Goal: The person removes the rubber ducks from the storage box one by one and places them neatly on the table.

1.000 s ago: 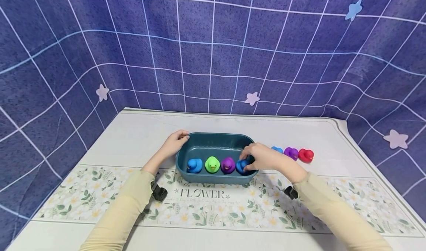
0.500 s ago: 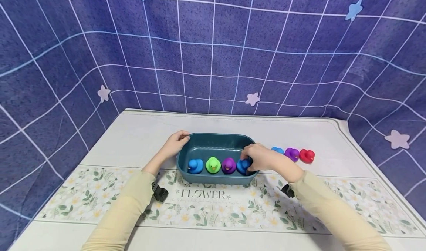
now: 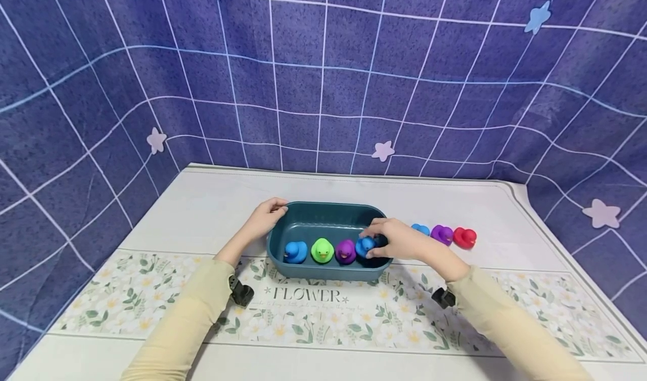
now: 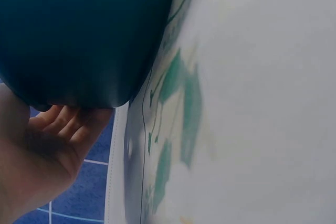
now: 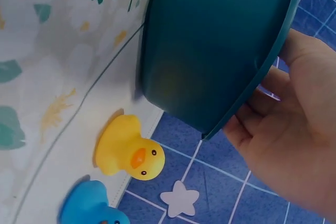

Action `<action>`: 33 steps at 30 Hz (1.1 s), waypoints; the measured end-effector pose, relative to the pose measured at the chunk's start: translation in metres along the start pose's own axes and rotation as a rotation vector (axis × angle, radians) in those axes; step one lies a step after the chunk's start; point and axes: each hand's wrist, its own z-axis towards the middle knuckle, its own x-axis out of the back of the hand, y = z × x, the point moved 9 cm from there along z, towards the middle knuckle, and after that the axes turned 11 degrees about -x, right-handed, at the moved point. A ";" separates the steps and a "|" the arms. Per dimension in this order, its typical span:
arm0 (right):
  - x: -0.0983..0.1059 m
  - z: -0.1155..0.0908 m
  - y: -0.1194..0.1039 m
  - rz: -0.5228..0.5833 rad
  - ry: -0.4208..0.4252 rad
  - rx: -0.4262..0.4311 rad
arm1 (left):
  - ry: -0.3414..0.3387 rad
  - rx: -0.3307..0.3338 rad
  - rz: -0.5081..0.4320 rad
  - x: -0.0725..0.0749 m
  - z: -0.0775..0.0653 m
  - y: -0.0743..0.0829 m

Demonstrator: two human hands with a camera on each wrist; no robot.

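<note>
Between the right hand's (image 3: 393, 239) fingertips sits a blue duck (image 3: 363, 247); tub (image 3: 326, 272) around it.

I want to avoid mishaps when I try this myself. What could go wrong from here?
The right hand holds a blue duck close beside the purple duck in the bin, so moving it might nudge that one.
That hand reaches over the bin's rim, and bumping it could jolt the bin, though the left hand grips the other end.
The yellow duck, just outside the bin's right end, might get knocked as the right hand withdraws.
</note>
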 end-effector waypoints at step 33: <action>0.028 -0.025 0.006 0.288 0.278 -0.029 | -0.003 0.019 0.033 0.001 -0.001 0.004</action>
